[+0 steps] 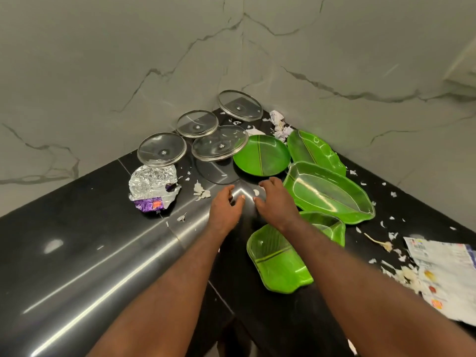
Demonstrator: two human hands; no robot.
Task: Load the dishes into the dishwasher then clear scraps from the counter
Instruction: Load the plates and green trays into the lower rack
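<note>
Sitting near the worktop's (77, 240) back corner, the round plate (261, 155) looks light, stiff and slick, and is best pinched at its near rim. The glass lids (219, 144) beside it seem fragile (and heavier, I judge). Left hand (225, 206) and right hand (274, 202) hover just short of the plate, loosely curled and holding nothing. Scraps (202, 193) lie around.

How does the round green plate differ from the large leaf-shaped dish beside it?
The round green plate is circular and shallow; the large leaf-shaped dish is elongated, pointed and deeper-walled. A glass lid overlaps the plate's edge, not the dish's. Both are green with a centre line.
</note>
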